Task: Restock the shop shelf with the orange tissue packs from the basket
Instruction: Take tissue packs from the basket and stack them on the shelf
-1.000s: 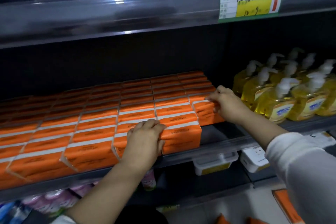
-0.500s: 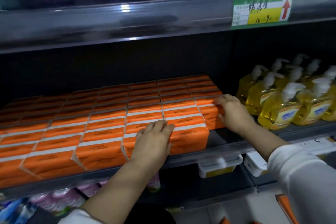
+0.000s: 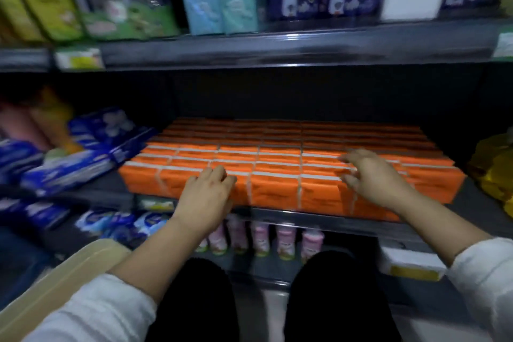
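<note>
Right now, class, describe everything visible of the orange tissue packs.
The tissue packs are orange, glossy-wrapped rectangles, each with a pale stripe. They stand in tight rows on the middle shelf, reaching its front edge. The left grip rests on the front row, and the right grip spreads open over them.

We look into a dim aisle, where the light falls from above on our side. A pale streak of glare lies on the upper shelf edge [image 3: 291,47], and the recess behind the orange tissue packs [image 3: 277,191] sinks to near black. Their front row is the brightest area. Motion blur smears the whole frame, worst on the blue packets [image 3: 63,169] at left and the fingers [image 3: 352,159] of the right hand [image 3: 380,183]. The wide lens bows the shelf lines toward the edges.
</note>
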A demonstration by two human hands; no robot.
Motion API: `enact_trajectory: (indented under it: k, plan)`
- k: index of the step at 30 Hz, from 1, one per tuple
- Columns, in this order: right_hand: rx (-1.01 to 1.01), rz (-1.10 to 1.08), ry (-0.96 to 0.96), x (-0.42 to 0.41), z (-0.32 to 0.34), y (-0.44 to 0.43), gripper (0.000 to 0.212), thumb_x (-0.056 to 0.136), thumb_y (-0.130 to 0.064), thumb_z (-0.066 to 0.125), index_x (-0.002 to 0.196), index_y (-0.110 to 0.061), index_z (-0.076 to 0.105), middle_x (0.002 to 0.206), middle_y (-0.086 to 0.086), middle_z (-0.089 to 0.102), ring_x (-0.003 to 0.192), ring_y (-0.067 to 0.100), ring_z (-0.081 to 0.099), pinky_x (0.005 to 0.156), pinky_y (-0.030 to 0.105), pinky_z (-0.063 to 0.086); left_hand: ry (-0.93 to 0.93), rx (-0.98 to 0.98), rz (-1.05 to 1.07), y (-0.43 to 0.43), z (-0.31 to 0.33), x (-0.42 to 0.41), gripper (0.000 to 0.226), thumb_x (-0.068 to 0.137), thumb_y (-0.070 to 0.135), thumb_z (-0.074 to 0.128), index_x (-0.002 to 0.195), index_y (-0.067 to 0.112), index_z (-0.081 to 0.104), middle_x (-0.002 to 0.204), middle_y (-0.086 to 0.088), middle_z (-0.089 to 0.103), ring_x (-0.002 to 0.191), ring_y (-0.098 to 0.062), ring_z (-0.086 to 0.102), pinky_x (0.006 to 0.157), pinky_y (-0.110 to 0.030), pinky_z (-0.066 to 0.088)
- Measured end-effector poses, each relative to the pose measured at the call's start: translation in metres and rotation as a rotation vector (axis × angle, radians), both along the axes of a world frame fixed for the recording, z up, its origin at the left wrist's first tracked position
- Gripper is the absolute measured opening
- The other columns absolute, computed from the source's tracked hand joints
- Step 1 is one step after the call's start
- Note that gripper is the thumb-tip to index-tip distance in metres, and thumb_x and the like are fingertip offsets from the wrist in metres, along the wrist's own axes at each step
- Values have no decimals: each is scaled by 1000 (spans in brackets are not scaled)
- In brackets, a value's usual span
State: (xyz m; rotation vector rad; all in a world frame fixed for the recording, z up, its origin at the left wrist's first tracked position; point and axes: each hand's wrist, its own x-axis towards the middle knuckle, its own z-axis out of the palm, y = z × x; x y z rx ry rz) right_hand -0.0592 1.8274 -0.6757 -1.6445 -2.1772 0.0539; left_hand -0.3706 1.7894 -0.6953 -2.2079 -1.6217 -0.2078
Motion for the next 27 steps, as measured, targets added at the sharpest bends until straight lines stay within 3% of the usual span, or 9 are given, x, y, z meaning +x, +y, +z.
enact_trajectory:
  k: [4,7,9,18,25,27]
  plan:
    - [-78,138,-20,-69,-8,-9,42,81,-11,67,122,-4,59,124,19,58,115,33,54,96,32,38,11,-126,239,-47,-17,-85,34,60,28,81,86,14,65,86,-10,57,79,-33,60,56,-38,49]
    - [-126,247,-51,-127,-17,-14,41,78,-7,71,118,-1,61,121,22,60,112,35,56,94,33,39,-90,-213,404,-85,-35,-143,36,83,33,62,113,15,58,110,-11,52,106,-33,53,80,-42,47]
    - [-154,326,-70,-166,-26,-16,40,77,-6,72,116,0,62,118,23,61,109,36,57,93,34,41,-109,-238,512,-109,-48,-181,40,90,39,53,125,19,50,123,-6,47,117,-28,46,86,-39,43]
    - [-300,601,-91,-333,-71,-37,41,81,-14,69,120,-6,61,120,17,60,112,31,55,92,31,37,-223,-419,846,-196,-124,-291,45,93,43,50,134,26,47,133,-2,49,122,-23,45,100,-38,41]
    - [-381,671,-46,-418,-122,-47,41,82,-19,69,120,-6,60,119,15,60,110,31,56,91,33,39,-375,-584,891,-197,-178,-320,41,94,39,49,132,23,49,128,-3,51,117,-22,47,92,-39,47]
    - [-440,691,-61,-434,-137,-45,38,85,-24,66,119,-10,58,115,12,59,106,28,55,82,30,39,-367,-641,876,-190,-194,-324,43,93,39,50,133,22,49,130,-5,51,119,-24,46,93,-38,45]
